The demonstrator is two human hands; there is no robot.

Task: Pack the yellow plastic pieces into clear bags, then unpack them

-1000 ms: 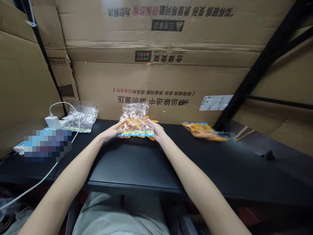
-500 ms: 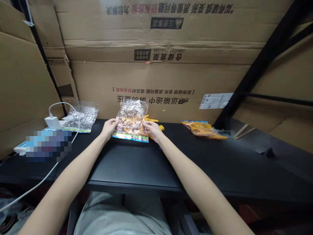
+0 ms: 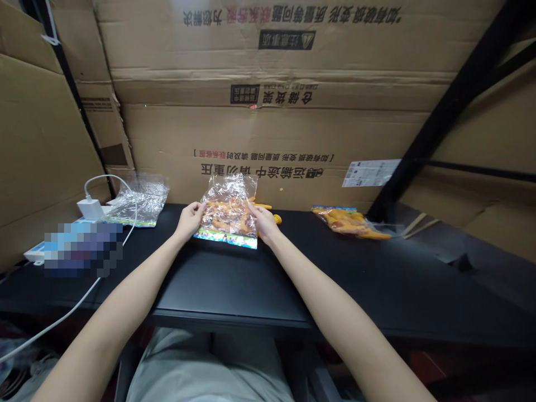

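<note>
My left hand pinches the left edge of a clear plastic bag with a colourful printed strip along its near edge. On the bag's right edge my right hand grips it. The bag is tilted up off the black table, with orange pieces showing through it. More of the orange pieces lie on the table just behind my right hand.
A second clear bag with orange pieces lies to the right. An empty clear bag, a white charger with its cable and a power strip sit at the left. Cardboard boxes wall the back; a black shelf post slants at right.
Both hands have lifted the bag's near edge off the table and tilted the bag up, so that it now stands flatter and spread between them.
</note>
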